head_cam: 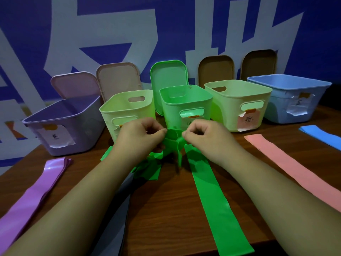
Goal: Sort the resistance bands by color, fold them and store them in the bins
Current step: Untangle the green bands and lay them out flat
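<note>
Two hands, both mine, meet just in front of the green bin [172, 115], each pinching the top edge of a folded green band [174, 139] between thumb and curled fingers. My left hand [140, 135] holds its left end, my right hand [206, 135] its right end, and the fold is lifted a little above the counter [166, 209]. Below my left wrist more green band [147, 171] lies crumpled, and a long green strip [217, 209] runs flat toward me; I cannot tell whether it is a tail of the piece I hold.

Five bins stand in a row at the back: a purple bin [88, 130], a pale green bin [110, 117], the green one, a second pale green bin [227, 108] and a blue bin [276, 108]. Lids lean on the wall behind them, the green lid [168, 74] among them.

Purple bands [36, 193] lie stacked at my left, a grey band [118, 209] passes under my left forearm, a pink band [287, 163] lies flat at my right, and blue bands [321, 133] rest near the blue bin.
</note>
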### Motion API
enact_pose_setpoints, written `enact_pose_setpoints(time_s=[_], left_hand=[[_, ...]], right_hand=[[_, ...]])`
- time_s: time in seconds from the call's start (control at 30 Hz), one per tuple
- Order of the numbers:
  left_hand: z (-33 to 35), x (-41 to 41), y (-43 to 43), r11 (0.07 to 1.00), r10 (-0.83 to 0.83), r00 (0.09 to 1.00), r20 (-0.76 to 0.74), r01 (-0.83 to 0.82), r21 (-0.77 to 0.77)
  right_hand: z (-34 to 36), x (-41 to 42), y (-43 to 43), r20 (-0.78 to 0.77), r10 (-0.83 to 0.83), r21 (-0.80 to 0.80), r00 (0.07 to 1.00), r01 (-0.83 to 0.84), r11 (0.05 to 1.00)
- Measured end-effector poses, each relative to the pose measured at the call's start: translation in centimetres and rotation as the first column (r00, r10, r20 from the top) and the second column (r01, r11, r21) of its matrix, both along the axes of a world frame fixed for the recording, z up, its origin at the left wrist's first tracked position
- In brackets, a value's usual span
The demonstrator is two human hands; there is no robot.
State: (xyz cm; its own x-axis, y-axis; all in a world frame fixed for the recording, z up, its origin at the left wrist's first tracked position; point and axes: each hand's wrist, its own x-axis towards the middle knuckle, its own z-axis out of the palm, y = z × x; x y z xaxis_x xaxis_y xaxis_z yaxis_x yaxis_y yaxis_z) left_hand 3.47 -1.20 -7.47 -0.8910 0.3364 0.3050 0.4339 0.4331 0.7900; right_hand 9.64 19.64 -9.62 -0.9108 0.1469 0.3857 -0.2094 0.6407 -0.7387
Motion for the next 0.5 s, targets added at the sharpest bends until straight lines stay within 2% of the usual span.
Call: enact_pose_setpoints(time_s=[0.03,0.13,0.2,0.37,0.43,0.5], left_hand=[[-0.1,-0.1,-0.3,0.997,0.045,0.995,-0.092,-0.050,-0.058],[0.1,-0.6,-1.0,0.987,0.111,0.955,-0.276,-0.139,-0.085],[0.4,-0.8,-1.2,0.972,0.190,0.929,-0.318,-0.223,-0.072],[0.7,-1.4,-1.9,0.927,0.375,0.908,-0.185,-0.370,0.066],[0.8,-1.7,-2.1,0.941,0.296,0.955,-0.030,-0.286,0.181],[1.0,-1.9,-1.9,0.905,0.101,0.976,0.194,-0.171,0.390]], right_hand=[[0.0,0.0,0.1,-0.002,-0.045,-0.027,0.999,0.045,0.999],[0.2,0.1,0.6,0.011,-0.169,-0.094,0.986,0.169,0.981],[0.3,0.1,1.0,0.029,-0.225,-0.145,0.974,0.227,0.963],[0.8,0.5,1.5,0.084,-0.270,-0.283,0.959,0.283,0.917],[0.8,0.5,1.6,0.098,-0.241,-0.381,0.966,0.260,0.887],[0.8,0.2,1.5,0.107,-0.185,-0.493,0.977,0.213,0.844]])
